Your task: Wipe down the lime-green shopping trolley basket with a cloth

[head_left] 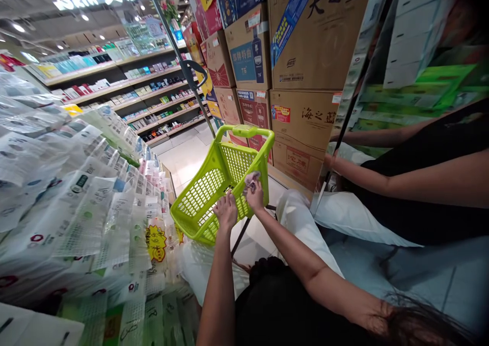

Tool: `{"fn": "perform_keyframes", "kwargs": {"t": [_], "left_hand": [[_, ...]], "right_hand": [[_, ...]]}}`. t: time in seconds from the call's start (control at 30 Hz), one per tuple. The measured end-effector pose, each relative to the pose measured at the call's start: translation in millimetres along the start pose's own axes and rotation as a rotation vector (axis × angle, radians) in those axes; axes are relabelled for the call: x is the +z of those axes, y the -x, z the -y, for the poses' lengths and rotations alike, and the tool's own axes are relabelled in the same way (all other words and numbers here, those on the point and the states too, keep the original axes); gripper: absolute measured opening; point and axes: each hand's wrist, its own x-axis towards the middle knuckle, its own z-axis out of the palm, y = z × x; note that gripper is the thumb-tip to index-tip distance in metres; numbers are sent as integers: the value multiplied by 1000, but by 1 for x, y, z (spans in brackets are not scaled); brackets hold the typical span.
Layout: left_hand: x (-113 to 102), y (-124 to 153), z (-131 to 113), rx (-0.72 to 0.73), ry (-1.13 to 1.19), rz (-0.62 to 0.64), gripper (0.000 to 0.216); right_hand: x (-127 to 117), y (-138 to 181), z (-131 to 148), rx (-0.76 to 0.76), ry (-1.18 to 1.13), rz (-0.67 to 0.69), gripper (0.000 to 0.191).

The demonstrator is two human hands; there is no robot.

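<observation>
A lime-green shopping basket (202, 198) with perforated walls and a raised handle stands tilted in the view before me. My left hand (226, 211) is closed over the basket's near rim, fingers curled towards the inside. Just to its right, my right hand (255, 197) is closed round a crumpled greyish-pink cloth (252, 180) at the same rim. The cloth bunches up above the fingers. No goods are visible inside the basket, though the hands and near wall cover part of it.
Packaged goods in clear plastic (103, 198) line the left, with a yellow price tag (156, 243). Cardboard cartons (301, 116) are stacked on the right beside a reflective panel (382, 147). A slanted metal pole (179, 55) rises behind the basket. Stocked shelves (153, 91) stand farther back.
</observation>
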Motion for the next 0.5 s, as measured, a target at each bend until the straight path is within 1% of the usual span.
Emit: {"fn": "perform_keyframes", "kwargs": {"t": [0.07,0.1,0.2,0.27,0.33,0.4,0.5], "left_hand": [[-2,3,0,-3,-4,9,59],[-5,4,2,2,-4,17,60],[-18,8,12,33,-29,65,59],[-28,9,24,10,-103,108,58],[-36,10,35,-52,-203,141,57],[-39,10,41,-96,-271,150,58],[-37,10,41,-117,-298,126,60]], "right_hand": [[-3,7,-4,-124,8,9,56],[-5,13,-9,-136,5,12,58],[-10,32,-27,-61,1,-14,54],[-11,33,-32,-16,2,-40,50],[-8,22,-26,-16,-4,-45,47],[-4,6,-13,-56,-11,-32,49],[2,-3,-2,-129,-2,-18,56]]}}
